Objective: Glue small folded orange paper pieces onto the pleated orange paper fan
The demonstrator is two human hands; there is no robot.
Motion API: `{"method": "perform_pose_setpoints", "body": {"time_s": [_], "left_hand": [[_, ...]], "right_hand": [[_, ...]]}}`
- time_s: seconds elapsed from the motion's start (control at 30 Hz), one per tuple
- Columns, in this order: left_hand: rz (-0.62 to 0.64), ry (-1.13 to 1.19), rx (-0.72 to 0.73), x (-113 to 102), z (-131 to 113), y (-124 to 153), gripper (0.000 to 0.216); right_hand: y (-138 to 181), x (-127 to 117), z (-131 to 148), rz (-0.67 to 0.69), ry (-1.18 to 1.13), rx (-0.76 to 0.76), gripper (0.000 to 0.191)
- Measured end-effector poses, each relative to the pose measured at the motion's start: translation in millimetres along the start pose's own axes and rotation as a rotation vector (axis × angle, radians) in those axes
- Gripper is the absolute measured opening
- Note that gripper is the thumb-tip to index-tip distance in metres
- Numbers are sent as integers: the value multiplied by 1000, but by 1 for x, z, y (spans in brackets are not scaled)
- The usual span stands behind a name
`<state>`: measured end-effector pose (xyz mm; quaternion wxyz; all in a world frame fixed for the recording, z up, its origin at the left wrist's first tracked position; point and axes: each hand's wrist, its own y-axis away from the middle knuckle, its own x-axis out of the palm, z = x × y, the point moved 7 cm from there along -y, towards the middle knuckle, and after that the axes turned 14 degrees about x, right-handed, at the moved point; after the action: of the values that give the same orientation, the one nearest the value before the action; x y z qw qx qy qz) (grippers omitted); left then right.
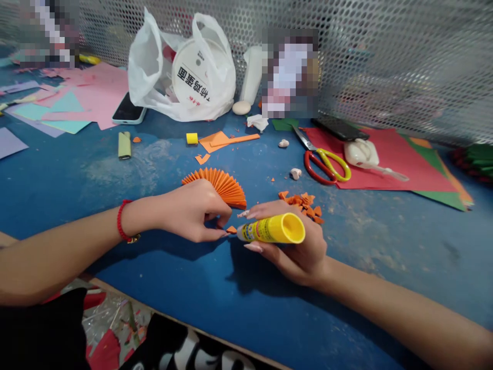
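Observation:
My left hand (196, 211), with a red cord bracelet at its wrist, pinches a small orange paper piece (231, 230) between thumb and finger. In my right hand (298, 252) is a yellow glue stick (271, 228), its tip end turned toward that paper piece; whether the two touch I cannot tell. Just behind my left hand lies a pleated orange paper fan (223, 186), partly covered by the hand. A heap of small orange paper pieces (302, 203) sits beyond my right hand. The yellow glue cap (191, 138) rests farther back on the blue table.
Red-and-yellow-handled scissors (327, 164) lie partly on red paper sheets (396, 167), near a white case (361, 152) and a black phone (339, 127). At the back stands a white plastic bag (146, 77) holding a tub. A lighter (124, 145), another phone (129, 110) and pink paper (102, 92) are left.

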<state>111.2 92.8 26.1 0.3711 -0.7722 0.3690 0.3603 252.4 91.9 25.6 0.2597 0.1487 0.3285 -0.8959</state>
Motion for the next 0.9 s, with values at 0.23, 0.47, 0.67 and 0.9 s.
{"method": "perform_pose_setpoints", "body": {"time_s": [0.23,0.47,0.67,0.9], "left_hand": [[129,163,-196,6,0,2,15],[183,117,-318,10,6,7,16],[207,216,-412,16,13,11,18],[194,215,-378,16,14,10,21]], "right_hand": [[-12,10,-2,-16,77,38,13],[-11,17,-4,101,103,43,9],[-11,25,-7,163,153,49,14],[-11,31,-7,229,170,48,10]]}}
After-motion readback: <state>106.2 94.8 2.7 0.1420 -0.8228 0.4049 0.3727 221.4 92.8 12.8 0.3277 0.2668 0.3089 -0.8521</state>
